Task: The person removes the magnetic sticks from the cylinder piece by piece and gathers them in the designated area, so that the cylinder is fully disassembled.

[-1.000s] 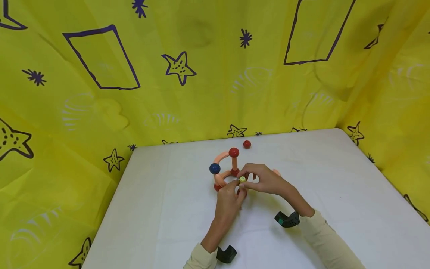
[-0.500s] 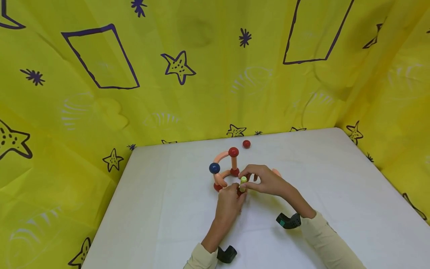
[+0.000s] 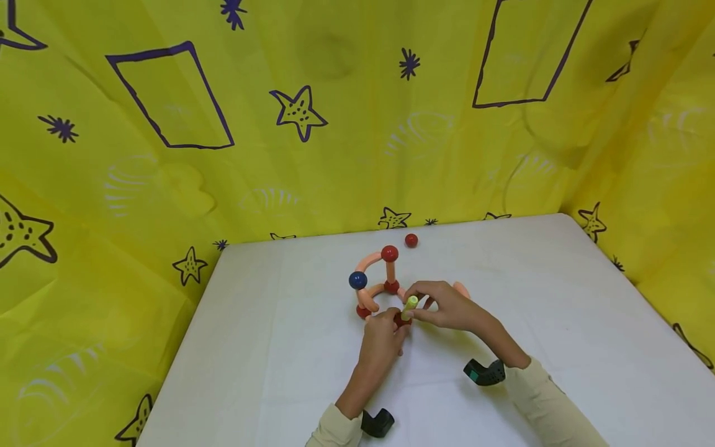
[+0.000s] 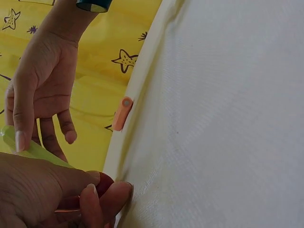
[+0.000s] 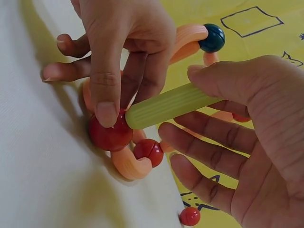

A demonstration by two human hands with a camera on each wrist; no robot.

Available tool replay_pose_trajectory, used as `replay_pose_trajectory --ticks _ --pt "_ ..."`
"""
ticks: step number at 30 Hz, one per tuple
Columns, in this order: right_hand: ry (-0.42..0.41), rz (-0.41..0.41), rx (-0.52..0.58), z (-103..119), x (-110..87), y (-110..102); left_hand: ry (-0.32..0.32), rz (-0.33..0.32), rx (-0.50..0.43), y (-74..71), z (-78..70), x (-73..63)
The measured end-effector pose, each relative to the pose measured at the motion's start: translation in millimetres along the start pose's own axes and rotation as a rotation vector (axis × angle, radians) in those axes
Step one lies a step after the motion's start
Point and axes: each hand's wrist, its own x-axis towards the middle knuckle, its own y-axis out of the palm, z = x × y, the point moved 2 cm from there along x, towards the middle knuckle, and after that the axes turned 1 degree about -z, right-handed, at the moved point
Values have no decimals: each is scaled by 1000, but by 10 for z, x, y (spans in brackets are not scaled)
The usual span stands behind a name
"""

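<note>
The right hand [image 5: 266, 137] pinches a tilted yellow-green stick [image 5: 171, 105], its lower end against a red ball [image 5: 114, 138] that the left hand [image 3: 380, 340] grips at the near side of an orange frame [image 3: 390, 271]. A spare ball [image 3: 411, 240] lies farther back on the white bench [image 3: 268, 347].

A yellow backdrop [image 3: 357, 174] spans the top and both sides of the frame, printed with dark drawings: a slanted four-sided outline [image 3: 172, 96] at upper left, a spotted starfish [image 3: 300, 113] near upper center. A white tabletop [image 3: 268, 347] spreads below, its far right corner rounded.
</note>
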Motion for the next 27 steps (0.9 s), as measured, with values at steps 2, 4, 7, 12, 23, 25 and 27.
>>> replay_pose_trajectory --ticks 2,4,7,12,23,25,27 --pt "5 7 9 -2 -11 0 -6 7 -4 -1 4 5" --pt "20 13 11 -11 -25 2 -6 10 -4 -2 8 8" --pt "55 14 22 -37 -50 7 -1 4 -5 -2 12 6" --pt "94 -6 30 -104 -82 18 4 -5 -3 -2 18 1" --pt "110 -20 49 -184 -90 72 -6 8 2 0 23 2" --pt "115 -26 46 -186 -91 80 -7 9 -2 0 23 1" --pt "119 -31 40 -189 -93 91 -16 15 -8 1 23 -2"
